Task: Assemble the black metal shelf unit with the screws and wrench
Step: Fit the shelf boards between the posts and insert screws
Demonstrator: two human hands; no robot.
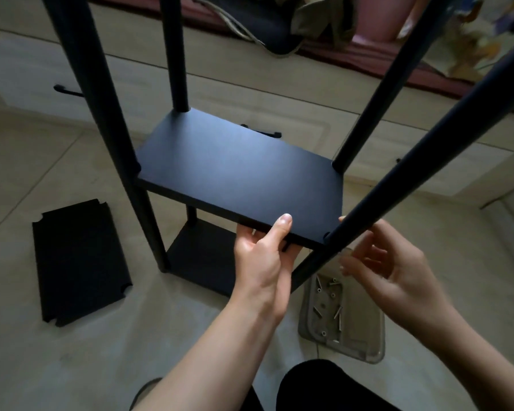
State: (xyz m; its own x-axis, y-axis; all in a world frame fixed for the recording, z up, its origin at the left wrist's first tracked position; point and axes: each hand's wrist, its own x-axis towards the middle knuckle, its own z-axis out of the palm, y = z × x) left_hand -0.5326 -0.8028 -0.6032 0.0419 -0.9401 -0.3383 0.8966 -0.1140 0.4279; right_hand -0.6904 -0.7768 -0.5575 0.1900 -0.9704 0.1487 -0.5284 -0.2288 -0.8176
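Holding: I have the middle shelf panel [238, 173] by its near long edge in my left hand [261, 256], thumb on top and fingers curled under.
Shelf position: it sits level between the four black poles, above the bottom panel [202, 259] that rests on the floor.
Long axis: I see the panel's long side running from far left to near right, so it lies askew to my view; its notched corners meet the poles.
Poles: the near-left pole [107, 120] and far-left pole [175, 54] rise nearly upright, while the far-right pole [398, 96] and near-right pole [422, 173] lean up toward the right of the view.
Right hand: my right hand [389, 268] is just beside the near-right pole at the shelf's near-right corner, fingers loosely curled; I cannot tell whether they pinch anything, since the pole hides the fingertips.
Spare panel: a loose shelf panel [77, 262] lies flat on the floor [42, 173] to the left, long axis pointing roughly away from me.
Hardware: a clear plastic tray [368, 336] with screws [339, 315] sits on the floor under my right hand.
Behind: pale drawers with dark handles.
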